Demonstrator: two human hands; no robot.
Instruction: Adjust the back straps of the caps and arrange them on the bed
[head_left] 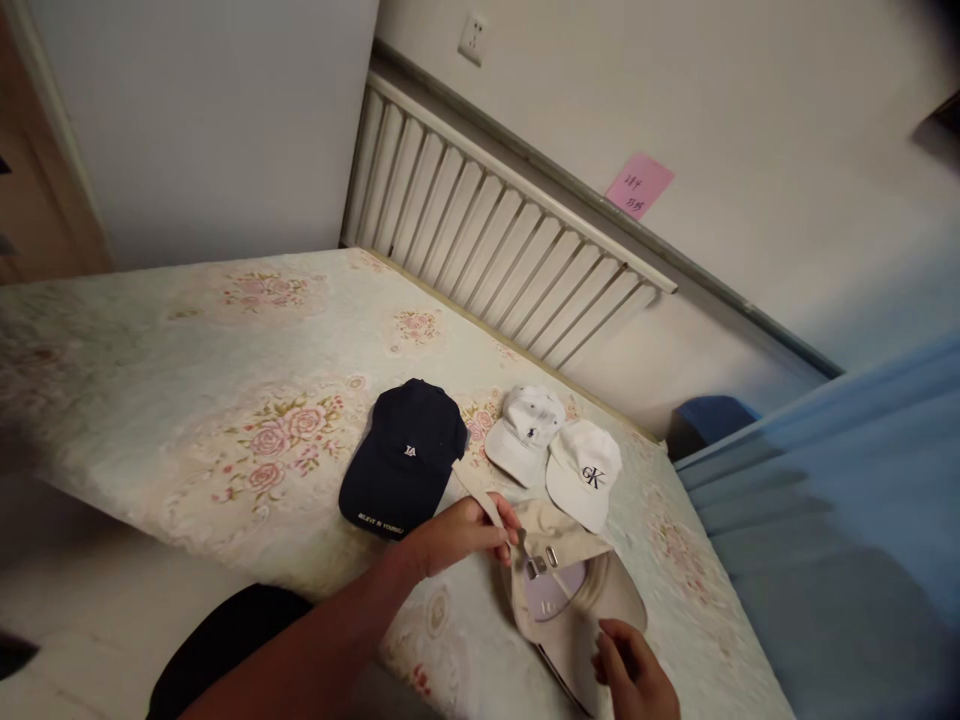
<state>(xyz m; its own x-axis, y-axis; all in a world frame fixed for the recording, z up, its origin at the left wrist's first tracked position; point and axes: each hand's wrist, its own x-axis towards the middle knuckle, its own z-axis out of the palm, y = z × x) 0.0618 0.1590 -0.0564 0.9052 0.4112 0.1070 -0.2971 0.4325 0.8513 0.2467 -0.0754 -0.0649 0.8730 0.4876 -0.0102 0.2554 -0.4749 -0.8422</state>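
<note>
A beige cap [619,590] lies tilted over the bed with its inside and back opening facing me. My left hand [480,530] pinches its long fabric strap [477,488], close to the metal buckle [535,567]. At the brim, my right hand [637,670] has its fingers curled against the edge; the fingertips are partly hidden. Left of the beige cap rests a dark navy cap [409,450] with a small white logo. Just beyond are two white caps side by side, one with a small dark emblem [525,430], the other with black letters [585,470].
The bed [150,400] has a pale floral cover. Along its far edge run a white radiator [480,220] and the wall. A blue curtain [840,520] hangs at the right, near a dark blue object [712,420]. A black rounded thing [232,640] is at lower left.
</note>
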